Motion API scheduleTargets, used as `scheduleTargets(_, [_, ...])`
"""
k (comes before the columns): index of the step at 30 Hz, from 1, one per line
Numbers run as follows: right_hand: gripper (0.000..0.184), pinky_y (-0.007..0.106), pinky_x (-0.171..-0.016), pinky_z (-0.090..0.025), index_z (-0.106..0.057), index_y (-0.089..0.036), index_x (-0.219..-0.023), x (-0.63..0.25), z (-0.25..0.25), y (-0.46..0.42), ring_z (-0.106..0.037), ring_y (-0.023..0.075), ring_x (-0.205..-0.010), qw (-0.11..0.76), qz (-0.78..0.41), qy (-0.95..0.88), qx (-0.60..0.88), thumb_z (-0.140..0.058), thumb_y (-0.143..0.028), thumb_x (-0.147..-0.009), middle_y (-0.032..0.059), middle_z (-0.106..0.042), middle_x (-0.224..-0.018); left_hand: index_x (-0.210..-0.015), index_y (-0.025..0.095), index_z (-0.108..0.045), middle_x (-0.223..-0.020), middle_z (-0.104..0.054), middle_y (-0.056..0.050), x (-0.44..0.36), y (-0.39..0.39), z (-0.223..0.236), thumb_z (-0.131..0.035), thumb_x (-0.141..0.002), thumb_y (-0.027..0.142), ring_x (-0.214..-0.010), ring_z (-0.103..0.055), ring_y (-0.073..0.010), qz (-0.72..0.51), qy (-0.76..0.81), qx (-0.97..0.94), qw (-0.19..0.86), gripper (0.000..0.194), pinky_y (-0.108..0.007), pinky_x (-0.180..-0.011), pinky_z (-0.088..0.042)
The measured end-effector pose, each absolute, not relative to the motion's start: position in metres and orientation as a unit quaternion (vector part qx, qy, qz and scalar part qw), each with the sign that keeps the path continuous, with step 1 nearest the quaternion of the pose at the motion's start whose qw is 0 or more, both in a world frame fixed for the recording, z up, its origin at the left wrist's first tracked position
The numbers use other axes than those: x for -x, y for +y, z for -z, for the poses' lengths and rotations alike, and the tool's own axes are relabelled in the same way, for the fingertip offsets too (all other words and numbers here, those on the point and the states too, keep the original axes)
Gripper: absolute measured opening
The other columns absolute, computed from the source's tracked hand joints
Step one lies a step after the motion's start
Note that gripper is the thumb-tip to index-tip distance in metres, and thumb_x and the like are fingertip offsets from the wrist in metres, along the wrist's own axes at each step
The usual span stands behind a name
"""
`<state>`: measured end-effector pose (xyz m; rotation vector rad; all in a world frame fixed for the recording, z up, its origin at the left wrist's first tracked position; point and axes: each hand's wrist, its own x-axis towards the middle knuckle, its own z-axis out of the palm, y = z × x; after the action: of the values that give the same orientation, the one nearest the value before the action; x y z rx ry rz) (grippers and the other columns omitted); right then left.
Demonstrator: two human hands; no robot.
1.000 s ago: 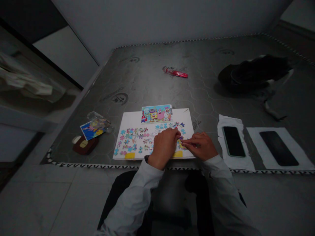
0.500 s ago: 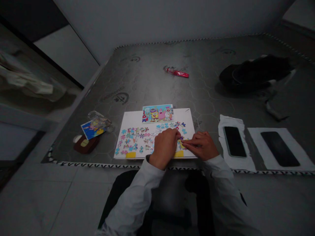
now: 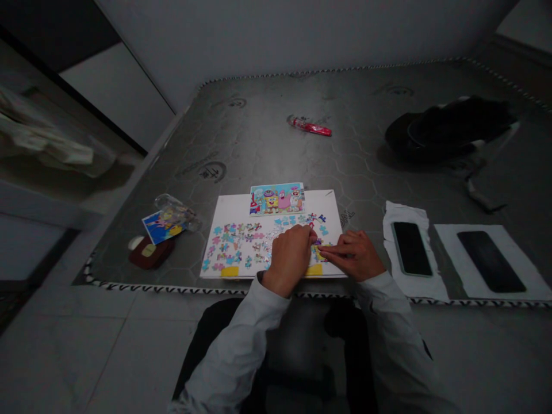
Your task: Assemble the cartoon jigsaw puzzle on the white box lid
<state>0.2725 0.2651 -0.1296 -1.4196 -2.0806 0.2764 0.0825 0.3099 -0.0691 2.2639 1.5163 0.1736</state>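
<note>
My left hand is closed, its fingers curled down over the right half of a white board. Its fingertips meet small yellow and purple jigsaw puzzle pieces, partly covered by the hand. From the right, my right hand reaches in with thumb and fingers pinched together at the same pieces, close to the left fingertips. Loose puzzle pieces in blue, pink and other colours lie spread over the board's left side. A cartoon picture card lies along the board's far edge.
Two phones lie on white sheets at the right. A black cap sits behind them. A red packet lies farther back. On the left are a brown case, a blue card and clear plastic packaging.
Both hands stay at the same pieces with hardly any visible movement. The view has shifted very slightly.
</note>
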Motion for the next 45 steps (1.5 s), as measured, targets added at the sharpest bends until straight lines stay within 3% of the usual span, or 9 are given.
scheduleTargets(29, [0.017,0.034,-0.07,-0.025,-0.081,-0.037,-0.095,-0.2723,0.1297,0.2656,-0.052,0.0121,-0.066,0.302,-0.099,-0.78,0.539,-0.068,-0.046,-0.09,-0.0022,-0.058,-0.06,-0.103,0.021,-0.065,-0.101,-0.071,-0.004,-0.0837,0.3111,0.0729,-0.045,-0.101,0.03,-0.091,-0.066,-0.0199,-0.065,0.554,-0.806,0.198,0.021,-0.03,-0.074,-0.045])
scheduleTargets(37, [0.018,0.034,-0.071,-0.026,-0.081,-0.036,-0.096,-0.2725,0.1301,0.2656,-0.052,0.0127,-0.066,0.295,-0.1,-0.779,0.544,-0.067,-0.047,-0.09,-0.0018,-0.058,-0.061,-0.099,0.025,-0.069,-0.098,-0.073,-0.002,-0.0809,0.3121,0.0686,-0.052,-0.099,0.032,-0.09,-0.066,-0.019,-0.083,0.527,-0.812,0.238,0.018,-0.029,-0.077,-0.046])
scheduleTargets(45, [0.017,0.034,-0.07,-0.027,-0.081,-0.036,-0.093,-0.2721,0.1305,0.2654,-0.053,0.0129,-0.066,0.302,-0.106,-0.775,0.544,-0.068,-0.046,-0.089,-0.0019,-0.058,-0.061,-0.099,0.027,-0.072,-0.098,-0.074,-0.002,-0.0814,0.3109,0.0708,-0.055,-0.097,0.034,-0.088,-0.067,-0.02,-0.073,0.538,-0.814,0.208,0.018,-0.03,-0.075,-0.045])
